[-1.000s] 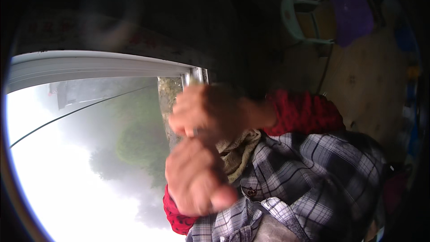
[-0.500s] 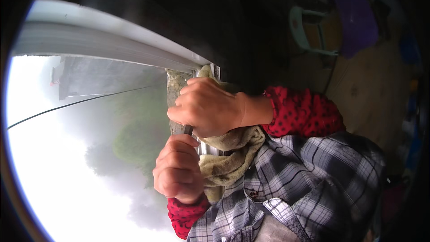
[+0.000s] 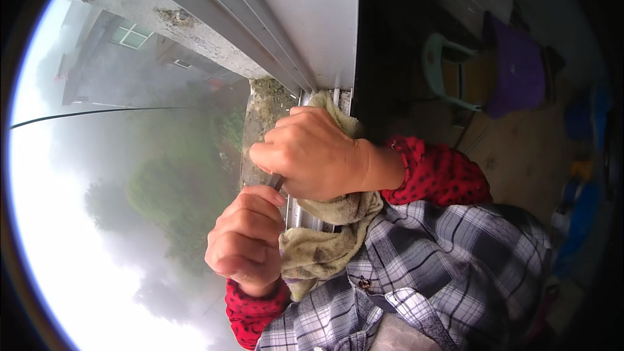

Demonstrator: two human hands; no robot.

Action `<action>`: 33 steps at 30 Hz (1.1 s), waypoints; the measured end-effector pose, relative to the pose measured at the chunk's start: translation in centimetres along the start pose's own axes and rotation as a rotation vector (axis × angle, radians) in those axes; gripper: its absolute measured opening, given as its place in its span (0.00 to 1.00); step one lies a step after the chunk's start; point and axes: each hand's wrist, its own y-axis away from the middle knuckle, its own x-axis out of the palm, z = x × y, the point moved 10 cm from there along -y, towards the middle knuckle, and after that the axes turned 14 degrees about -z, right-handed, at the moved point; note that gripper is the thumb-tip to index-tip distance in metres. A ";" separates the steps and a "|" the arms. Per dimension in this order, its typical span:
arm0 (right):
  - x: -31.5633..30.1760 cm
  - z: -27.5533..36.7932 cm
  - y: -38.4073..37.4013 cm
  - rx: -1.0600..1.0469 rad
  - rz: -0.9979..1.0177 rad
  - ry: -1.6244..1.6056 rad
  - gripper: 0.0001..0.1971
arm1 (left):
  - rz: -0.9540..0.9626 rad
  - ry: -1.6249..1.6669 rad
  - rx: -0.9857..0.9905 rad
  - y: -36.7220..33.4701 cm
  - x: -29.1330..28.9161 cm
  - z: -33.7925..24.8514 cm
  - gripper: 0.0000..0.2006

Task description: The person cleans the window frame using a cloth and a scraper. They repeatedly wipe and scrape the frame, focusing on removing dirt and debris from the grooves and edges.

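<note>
My left hand (image 3: 247,237) is closed, its thumb and fingers pressed round one end of a dark, narrow, flat stick-like piece (image 3: 276,182). The other end runs into my right hand (image 3: 318,153), a closed fist just above. What that fist encloses is mostly hidden. A dirty yellow-green cloth (image 3: 325,247) lies bunched over the metal window track (image 3: 312,216). It passes under my right hand, and a corner of it shows beyond the knuckles. Both hands are over the sill, close together.
Beyond the track is a rough, mossy outer ledge (image 3: 257,114), with a foggy drop and trees left of it. A pale window frame (image 3: 305,19) rises at the far side. Indoors on the right stand a pale green chair (image 3: 432,68) and a purple object (image 3: 520,68).
My view has shifted, showing more of the window frame and the building outside. Both hands keep their grip; my left hand sits slightly further left and the dark piece is more tilted.
</note>
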 end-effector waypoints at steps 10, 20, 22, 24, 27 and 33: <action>1.6 0.9 -0.2 0.053 0.116 -0.026 0.09 | -0.074 0.032 -0.115 -1.4 -1.3 -1.2 0.31; 1.4 -0.2 -0.6 0.055 0.068 0.098 0.10 | -0.092 0.083 -0.153 -1.4 -3.0 1.6 0.29; 1.1 -0.5 -0.9 0.065 0.032 0.081 0.10 | -0.108 0.114 -0.185 -2.2 -3.0 1.9 0.29; 0.8 0.8 -0.9 0.062 -0.043 0.010 0.10 | -0.079 0.141 -0.208 -3.5 -3.0 0.8 0.29; 1.2 2.2 -0.8 0.076 -0.118 -0.075 0.07 | -0.150 0.142 -0.315 -5.0 -4.2 -0.1 0.29; 1.1 -1.1 -1.2 0.082 0.074 0.051 0.09 | -0.105 0.111 -0.128 -2.0 -2.3 1.7 0.29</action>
